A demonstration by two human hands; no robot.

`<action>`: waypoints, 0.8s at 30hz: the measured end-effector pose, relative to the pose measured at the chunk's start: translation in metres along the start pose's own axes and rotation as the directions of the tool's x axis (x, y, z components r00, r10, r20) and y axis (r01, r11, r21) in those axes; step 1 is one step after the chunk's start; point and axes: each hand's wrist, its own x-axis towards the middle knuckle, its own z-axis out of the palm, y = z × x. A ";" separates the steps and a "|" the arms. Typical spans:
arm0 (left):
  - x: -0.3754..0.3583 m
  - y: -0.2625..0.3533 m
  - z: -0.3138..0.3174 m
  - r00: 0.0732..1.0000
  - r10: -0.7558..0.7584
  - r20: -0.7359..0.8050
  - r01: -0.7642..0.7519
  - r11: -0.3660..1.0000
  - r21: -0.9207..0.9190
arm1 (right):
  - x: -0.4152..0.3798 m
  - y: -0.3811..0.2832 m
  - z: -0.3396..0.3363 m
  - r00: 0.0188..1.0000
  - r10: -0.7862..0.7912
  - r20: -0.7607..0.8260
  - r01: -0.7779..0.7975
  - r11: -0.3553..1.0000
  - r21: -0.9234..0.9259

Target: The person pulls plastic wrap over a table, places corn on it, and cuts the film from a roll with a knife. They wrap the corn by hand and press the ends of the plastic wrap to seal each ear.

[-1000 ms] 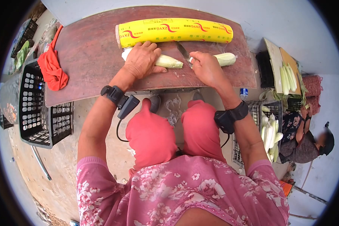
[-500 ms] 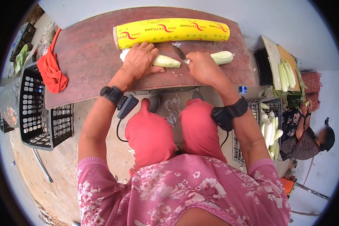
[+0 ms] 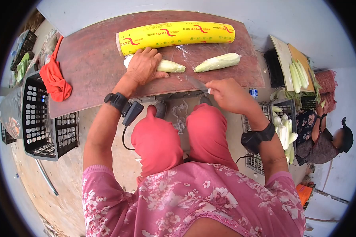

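My left hand (image 3: pixel 143 66) presses on an ear of corn (image 3: pixel 171 66) in its pale green husk, fingers wrapped over its left part, where clear film shows. The corn's cut-looking tip points right. My right hand (image 3: pixel 228 94) grips a knife (image 3: pixel 197 83) by its light handle near the table's front edge; the blade points left and up, apart from the corn. A second ear of corn (image 3: pixel 217 62) lies loose on the table to the right, between the hands and the roll. Behind both ears rests a large yellow roll of cling film (image 3: pixel 176 36), with some clear film pulled out.
The reddish table (image 3: pixel 91 51) carries a red cloth (image 3: pixel 56 81) on its left edge. A black crate (image 3: pixel 51 130) stands at left. To the right are a crate of corn (image 3: pixel 283 132), a board with more ears (image 3: pixel 299 75), a blue-labelled bottle (image 3: pixel 253 93) and a seated person (image 3: pixel 320 142).
The knife has moved away from the left corn's tip, down and right toward the table edge. The right-hand ear is now fully exposed. My left hand stays on its corn.
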 end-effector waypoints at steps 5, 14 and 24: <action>-0.003 0.003 -0.004 0.999 -0.016 0.035 0.015 1.000 0.018 | -0.014 0.038 -0.014 0.844 0.395 -0.362 -0.310 0.911 0.271; -0.003 0.003 -0.003 1.000 -0.006 0.006 0.006 1.000 0.003 | 0.014 0.232 0.025 0.551 0.421 -0.721 -0.477 0.867 0.142; 0.001 0.003 -0.005 0.998 0.003 0.067 -0.006 0.999 0.044 | 0.027 0.182 0.006 0.653 0.554 -0.517 -0.621 0.782 0.053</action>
